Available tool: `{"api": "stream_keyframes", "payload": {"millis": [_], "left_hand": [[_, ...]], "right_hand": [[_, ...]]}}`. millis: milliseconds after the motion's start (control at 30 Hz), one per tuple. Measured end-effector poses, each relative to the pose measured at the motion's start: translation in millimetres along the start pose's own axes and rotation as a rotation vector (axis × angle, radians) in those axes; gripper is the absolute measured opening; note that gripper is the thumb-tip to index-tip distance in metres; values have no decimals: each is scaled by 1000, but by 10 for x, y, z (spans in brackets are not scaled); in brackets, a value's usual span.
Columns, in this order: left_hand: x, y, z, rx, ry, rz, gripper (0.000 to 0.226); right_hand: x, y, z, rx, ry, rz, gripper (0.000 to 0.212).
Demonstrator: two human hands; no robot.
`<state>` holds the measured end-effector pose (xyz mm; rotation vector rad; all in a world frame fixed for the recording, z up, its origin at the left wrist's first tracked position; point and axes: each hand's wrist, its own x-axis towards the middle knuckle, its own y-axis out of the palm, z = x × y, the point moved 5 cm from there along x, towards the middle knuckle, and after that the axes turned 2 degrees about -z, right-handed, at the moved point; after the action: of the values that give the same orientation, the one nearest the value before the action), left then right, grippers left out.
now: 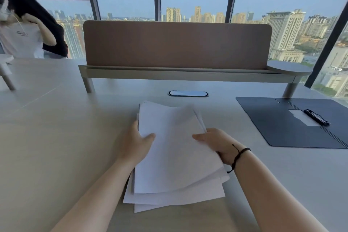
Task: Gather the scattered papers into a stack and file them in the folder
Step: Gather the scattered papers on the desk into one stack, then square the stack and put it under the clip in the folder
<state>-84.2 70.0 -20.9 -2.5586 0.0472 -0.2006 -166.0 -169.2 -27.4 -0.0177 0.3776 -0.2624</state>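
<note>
Left hand [138,142] and right hand [216,142] pinch the paper stack [175,149] edges; sheets light, floppy, likely slippery, so grip both sides.

Papers [177,156]: white sheets in loose, uneven stack, middle of desk, corners fanned out at near end, top sheet bowed upward, far edges curled. Gripped at both side edges.
Folder [278,124]: dark, lying open and flat, far right on desk, well apart from papers; black clip near spine over white patch.
</note>
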Motion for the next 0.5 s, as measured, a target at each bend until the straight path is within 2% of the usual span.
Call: {"api": "stream_keyframes", "payload": {"millis": [133,233,300,333,400,433,500], "left_hand": [[-1,-11,33,57,3,-20,31],[59,-15,64,85,-15,-32,62],[60,-7,32,-121,-84,32,78],[32,-10,-47,-278,-107,71,68],[-1,-74,-239,-491,-77,96,22],[-9,-138,-371,-544,-29,90,10],[-40,-349,-704,-566,119,29,14]], "right_hand": [[-53,19,-18,-45,-80,-8,23],[-192,-44,-24,105,-155,-60,20],[-314,-91,6,184,-217,-110,16],[-372,-104,42,211,-250,-124,14],[-487,-108,183,215,-332,-142,14],[-549,-108,289,213,-381,-149,14],[-701,-95,569,234,-509,-147,16]]}}
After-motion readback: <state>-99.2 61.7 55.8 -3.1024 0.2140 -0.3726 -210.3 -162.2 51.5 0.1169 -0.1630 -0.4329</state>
